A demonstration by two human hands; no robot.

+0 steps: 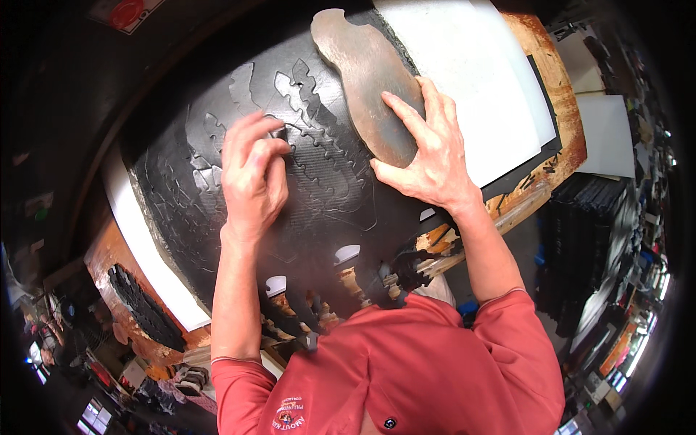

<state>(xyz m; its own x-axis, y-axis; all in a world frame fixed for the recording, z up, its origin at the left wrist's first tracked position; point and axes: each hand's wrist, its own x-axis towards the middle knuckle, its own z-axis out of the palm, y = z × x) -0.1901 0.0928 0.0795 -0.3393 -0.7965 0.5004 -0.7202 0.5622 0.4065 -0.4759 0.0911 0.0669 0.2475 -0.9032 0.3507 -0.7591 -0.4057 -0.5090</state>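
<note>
A greyish-brown, sole-shaped flat plate, probably a cutting die, lies on a black rubber sheet. My right hand rests on its near right part, fingers spread and thumb at its lower edge. To the left, my left hand is curled above the sheet, slightly blurred, thumb and fingers drawn together. A small dark bit shows at those fingertips; I cannot make out what it is. Wavy-edged black cut strips lie on the sheet beyond and beside the left hand.
White sheets lie right of the plate on a worn wooden board. Black toothed soles are piled at the lower left. A tall stack of black sheets stands to the right. The sheet's near edge has sole-shaped cutouts.
</note>
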